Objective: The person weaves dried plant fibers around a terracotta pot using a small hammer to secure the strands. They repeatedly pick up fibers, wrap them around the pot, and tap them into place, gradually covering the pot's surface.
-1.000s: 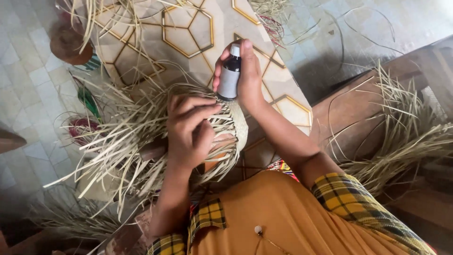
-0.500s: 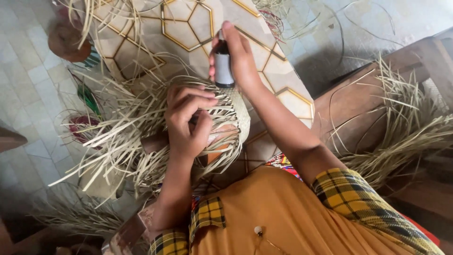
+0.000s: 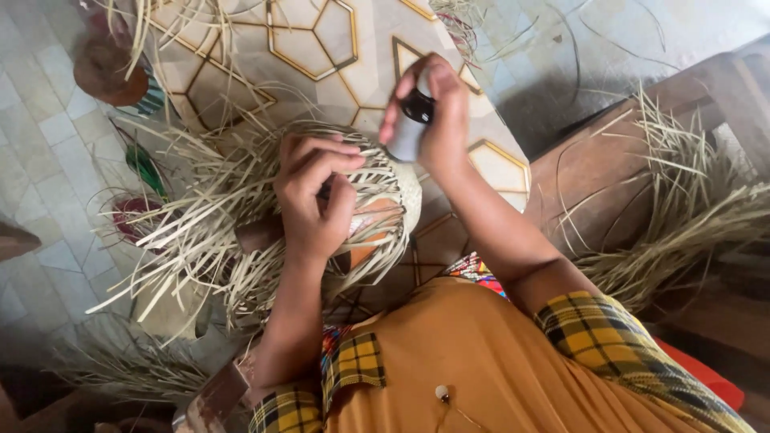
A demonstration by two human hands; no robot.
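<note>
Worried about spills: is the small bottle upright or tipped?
Tipped: the right hand holds the bottle slanted, dark cap up, above the woven basket.

One head-worn view, looking steeply down.
It sits close above the hands point(image 3: 361, 168) and lap, facing the patterned worktop point(image 3: 321, 40) and tiled floor point(image 3: 32, 120) beyond.

The woven straw piece point(image 3: 241, 216) lay on the patterned table point(image 3: 313, 32), directly before the person. The left hand point(image 3: 314, 196) rested on top of it. The right hand point(image 3: 437, 112) was just right of it, holding a small bottle point(image 3: 411, 124) above its edge. A loose straw bundle point(image 3: 690, 216) lay well apart to the right, on a wooden bench point(image 3: 593, 176).
</note>
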